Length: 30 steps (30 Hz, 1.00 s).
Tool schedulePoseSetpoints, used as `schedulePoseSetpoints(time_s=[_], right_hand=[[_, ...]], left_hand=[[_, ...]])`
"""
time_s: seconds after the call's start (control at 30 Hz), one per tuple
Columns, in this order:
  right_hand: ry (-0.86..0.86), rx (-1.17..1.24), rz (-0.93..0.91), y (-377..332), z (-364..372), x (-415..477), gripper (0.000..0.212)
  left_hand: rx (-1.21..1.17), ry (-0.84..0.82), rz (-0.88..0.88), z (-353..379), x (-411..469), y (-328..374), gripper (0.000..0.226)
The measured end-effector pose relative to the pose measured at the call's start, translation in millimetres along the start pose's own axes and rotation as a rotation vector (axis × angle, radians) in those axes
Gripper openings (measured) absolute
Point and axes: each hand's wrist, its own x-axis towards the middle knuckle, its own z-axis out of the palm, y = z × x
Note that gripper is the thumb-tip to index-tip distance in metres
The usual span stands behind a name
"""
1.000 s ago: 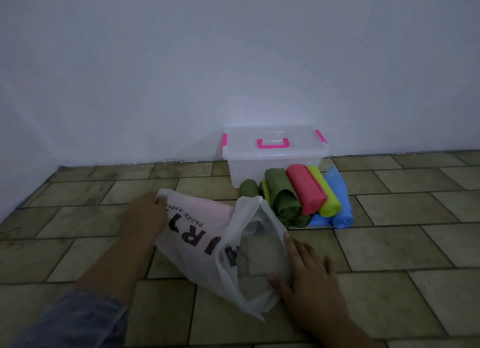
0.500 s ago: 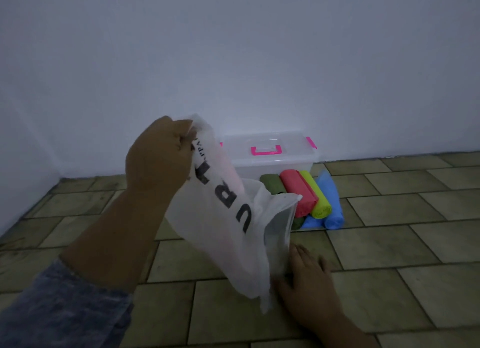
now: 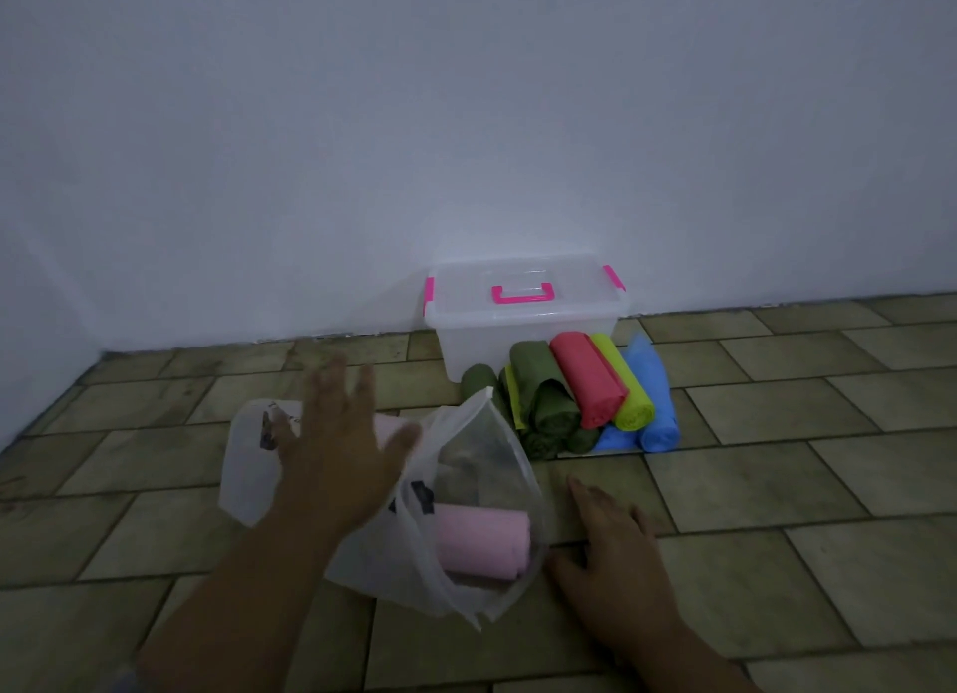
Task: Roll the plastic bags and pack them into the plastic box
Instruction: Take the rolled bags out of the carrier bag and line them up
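1. Translucent white plastic, thin and crinkled, forms the loose bag (image 3: 466, 464) lying on the tiled floor (image 3: 777, 485), near the floor's near edge and left of centre. Dark printed letters show on its skin, too blurred to read. Its mouth gapes toward the right.
2. Inside the bag lies a pale pink roll (image 3: 481, 545), a smooth cylinder seen through the film, close to the mouth.
3. Left hand (image 3: 336, 454): palm down over the bag's far-left part, fingers straight and spread wide, gripping nothing. It is motion-blurred, and whether it touches the plastic cannot be told.
4. Right hand (image 3: 611, 542): laid flat on the tiles just beside the bag's mouth, fingers extended, holding nothing.
5. Against the floor's far edge, where it meets the plain white wall (image 3: 466, 122), stands the clear plastic box (image 3: 523, 340), rectangular with rounded corners, its lid on, with a bright pink handle (image 3: 523, 294) and pink side latches.
6. Rolled bags are piled on the tiles against the box's front: dark green rolls (image 3: 544, 397), a red roll (image 3: 588, 381), a lime roll (image 3: 626, 392) and a blue roll (image 3: 652, 402), all tight glossy cylinders touching one another, none in the box.
7. Floor tiles are olive-brown rectangles laid in a brick pattern with dark joints.
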Motion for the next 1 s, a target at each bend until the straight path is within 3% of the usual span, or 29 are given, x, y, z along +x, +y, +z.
schedulePoseSetpoints(time_s=[0.07,0.17,0.27,0.37,0.5,0.6,0.7,0.8,0.87,0.93,1.0], right_hand=[[0.069,0.092,-0.014,-2,-3,0,0.069],[0.218,0.248,-0.180,-13,-9,0,0.055],[-0.028,0.081,-0.358,-39,-11,7,0.054],[-0.227,-0.147,-0.401,-56,-5,24,0.060],[-0.117,0.039,-0.413,-45,-15,29,0.053],[0.134,0.339,-0.325,-17,-34,20,0.046],[0.363,0.231,-0.134,22,-52,7,0.048],[0.233,-0.121,0.168,44,-51,-4,0.060],[0.125,-0.291,0.259,42,-47,-8,0.070],[0.172,-0.310,0.226,31,-46,-6,0.078],[0.270,-0.168,0.061,14,-40,-4,0.080]], left_hand=[[0.021,-0.186,0.103,17,-13,1,0.088],[0.092,-0.343,0.074,44,-24,-6,0.082],[0.044,-0.373,0.044,59,-24,-12,0.080],[0.000,-0.367,0.042,66,-19,-16,0.077],[-0.072,-0.371,0.040,68,-15,-20,0.078],[-0.076,-0.360,0.022,70,-15,-21,0.078],[-0.069,-0.347,0.005,72,-16,-17,0.075],[-0.075,-0.348,-0.022,71,-15,-9,0.074],[-0.074,-0.363,-0.030,65,-12,-4,0.075],[-0.074,-0.283,-0.055,51,-4,-4,0.075],[-0.045,-0.065,-0.148,31,11,-13,0.074]])
